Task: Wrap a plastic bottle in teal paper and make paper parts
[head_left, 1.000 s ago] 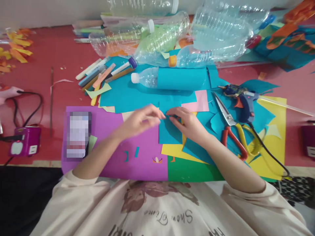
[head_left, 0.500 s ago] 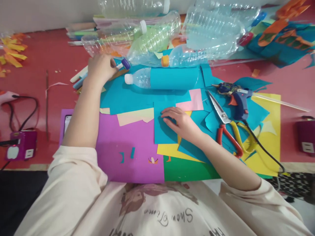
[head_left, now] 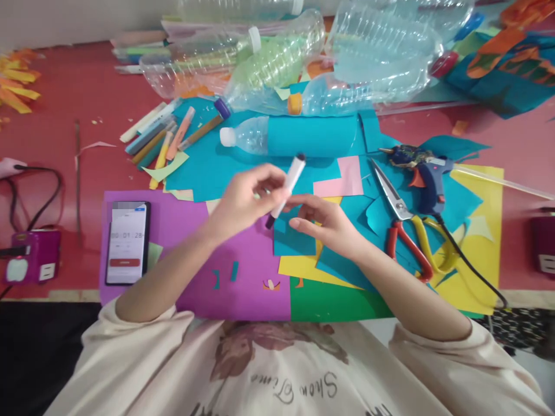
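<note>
A white marker (head_left: 295, 172) with black ends is pinched between the thumb and fingers of my left hand (head_left: 249, 196), tilted above the paper. Close by on the right is my right hand (head_left: 333, 225), its fingers curved and thumb apart, holding nothing. Its fingertips are near the marker's lower part; whether they touch it I cannot tell. Under my right hand lies a blue paper piece (head_left: 295, 240). Beyond the hands, a clear plastic bottle (head_left: 251, 137) wrapped in blue paper lies on its side on a larger blue sheet (head_left: 199, 167).
Scissors (head_left: 401, 214) and a glue gun (head_left: 429, 179) with its cord lie at the right. Several markers (head_left: 151, 136) are at the left, above a phone (head_left: 126, 245) on purple paper (head_left: 191, 260). Clear bottles (head_left: 381, 52) crowd the back.
My left hand has moved from the pile of markers to the middle, bringing the white marker. My right hand has lifted slightly, its fingers more curled. The phone is now uncovered.
</note>
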Motion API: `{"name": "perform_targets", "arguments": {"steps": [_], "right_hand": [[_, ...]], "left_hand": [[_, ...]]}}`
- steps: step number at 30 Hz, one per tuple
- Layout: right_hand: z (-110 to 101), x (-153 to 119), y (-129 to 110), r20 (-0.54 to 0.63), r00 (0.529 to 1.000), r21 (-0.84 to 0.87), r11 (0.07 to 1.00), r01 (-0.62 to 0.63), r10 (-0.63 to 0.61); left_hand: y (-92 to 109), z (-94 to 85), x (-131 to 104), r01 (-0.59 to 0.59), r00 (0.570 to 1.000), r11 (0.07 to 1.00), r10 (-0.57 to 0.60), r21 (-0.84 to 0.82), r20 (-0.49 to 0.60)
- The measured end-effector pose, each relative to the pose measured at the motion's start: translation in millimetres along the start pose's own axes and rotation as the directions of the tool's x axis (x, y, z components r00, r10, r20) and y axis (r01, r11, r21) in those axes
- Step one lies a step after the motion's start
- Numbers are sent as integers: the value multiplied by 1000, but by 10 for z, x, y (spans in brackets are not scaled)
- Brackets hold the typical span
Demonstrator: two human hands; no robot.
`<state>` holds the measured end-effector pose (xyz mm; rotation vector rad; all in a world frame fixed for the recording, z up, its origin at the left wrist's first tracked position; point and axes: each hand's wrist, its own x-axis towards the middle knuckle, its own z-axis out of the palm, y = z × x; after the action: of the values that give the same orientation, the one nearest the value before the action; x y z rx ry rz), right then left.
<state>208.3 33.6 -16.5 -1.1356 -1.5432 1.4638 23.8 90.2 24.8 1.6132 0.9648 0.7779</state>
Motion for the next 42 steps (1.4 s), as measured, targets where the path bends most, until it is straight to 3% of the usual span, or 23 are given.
{"name": "perform_targets", "arguments": {"steps": [2,4,5,7,10,14,17,20,27,42], "right_hand": [[23,6,-7,37,994,95,990,-107,104],[36,19,-15,39,987,177,971,-163,158],[35,25,-21,28,986,224,960,-166,164],[14,30,-39,-22,988,332,934,-134,150],[-52,23,-66,-140,978,465,882,-73,155],[-124,20,-93,-176,972,505,862,-45,154],[-133,31,-101,-195,969,479,877,-39,150],[-126,42,-95,-209,964,447,893,-54,163],[-131,44,-79,-219,959,434,898,-70,180],[-145,56,-46,-257,945,436,897,-73,202]], "left_hand": [[-158,253,-102,96,995,975,-92,-202,30],[-279,363,-144,167,985,908,-170,-385,27],[-319,373,-147,205,976,849,-214,-487,37],[-355,344,-134,317,945,653,-275,-688,175],[-333,276,-110,434,900,379,-224,-817,375],[-306,250,-114,475,880,258,-119,-841,460],[-325,252,-128,495,869,251,-124,-832,480],[-342,250,-136,498,867,310,-154,-810,474],[-338,251,-144,443,896,383,-147,-811,420],[-354,255,-131,419,908,357,-145,-835,394]]}}
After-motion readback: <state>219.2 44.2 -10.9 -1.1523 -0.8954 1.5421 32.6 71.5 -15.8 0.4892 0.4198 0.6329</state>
